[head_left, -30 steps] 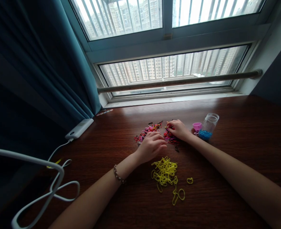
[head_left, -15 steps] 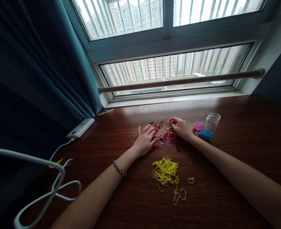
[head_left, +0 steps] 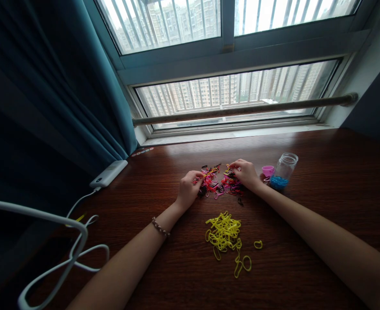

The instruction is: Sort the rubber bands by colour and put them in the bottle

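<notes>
Head view: left hand [head_left: 189, 188] pinched on orange band [head_left: 210, 172], right hand [head_left: 245, 174] at mixed bands [head_left: 231, 186], grip unclear.

A braided, brown-toned bracelet [head_left: 160, 227] circles the left wrist; both forearms are sleeveless.

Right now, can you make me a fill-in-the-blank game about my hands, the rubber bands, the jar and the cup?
1. Nearer the camera than the mixed-colour rubber bands lies a pile of bands that are all ____.
2. Unlike the right hand, the ____ one has a braided bracelet at its wrist.
3. The clear jar has ____ bands in the bottom.
4. The little cup beside the jar is ____.

Missing words: yellow; left; blue; pink.
</notes>
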A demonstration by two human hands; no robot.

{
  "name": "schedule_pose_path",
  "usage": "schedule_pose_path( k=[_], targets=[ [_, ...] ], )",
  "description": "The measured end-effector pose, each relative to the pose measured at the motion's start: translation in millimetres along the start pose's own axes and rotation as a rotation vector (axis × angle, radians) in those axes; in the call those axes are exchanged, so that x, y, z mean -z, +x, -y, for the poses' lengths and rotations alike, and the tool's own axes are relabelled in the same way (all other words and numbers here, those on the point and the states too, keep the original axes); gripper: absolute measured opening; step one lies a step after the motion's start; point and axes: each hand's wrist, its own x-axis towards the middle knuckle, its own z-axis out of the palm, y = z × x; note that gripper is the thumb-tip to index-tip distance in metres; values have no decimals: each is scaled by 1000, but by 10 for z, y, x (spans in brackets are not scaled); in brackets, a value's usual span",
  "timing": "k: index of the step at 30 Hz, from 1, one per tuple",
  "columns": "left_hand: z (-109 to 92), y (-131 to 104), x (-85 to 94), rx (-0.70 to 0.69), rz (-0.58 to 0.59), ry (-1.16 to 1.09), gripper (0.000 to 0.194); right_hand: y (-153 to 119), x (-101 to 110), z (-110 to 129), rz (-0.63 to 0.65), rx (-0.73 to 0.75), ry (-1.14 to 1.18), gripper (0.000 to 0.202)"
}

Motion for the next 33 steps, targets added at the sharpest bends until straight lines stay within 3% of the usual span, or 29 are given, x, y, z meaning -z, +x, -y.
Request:
schedule_pose_path(
  k=[6,13,17,19,23,26,29,33],
  targets=[
    [35,-21,-11,141,-35,-73,19,14,34,52,-42,-56,46,16],
    [50,-15,-1,140,-26,-123,24,33,73,96,-47,-165,129,23],
    [-123,-12,26,2,-17,-103,20,38,72,85,-48,-173,141,29],
    [-288,-50,17,-96,60,-154,20,40,70,81,-47,-170,139,33],
    [-629,-214,-50,-351,445,-235,21,44,72,83,-51,-162,119,37],
    [-763,-319,-94,-543,601,-205,21,41,75,85,-47,-156,70,37],
    [-792,-344,-102,-603,611,-161,22,33,73,78,-28,-151,-8,34],
    [-726,-277,-69,-540,481,-94,24,14,50,58,-14,-129,-81,19]
  ],
)
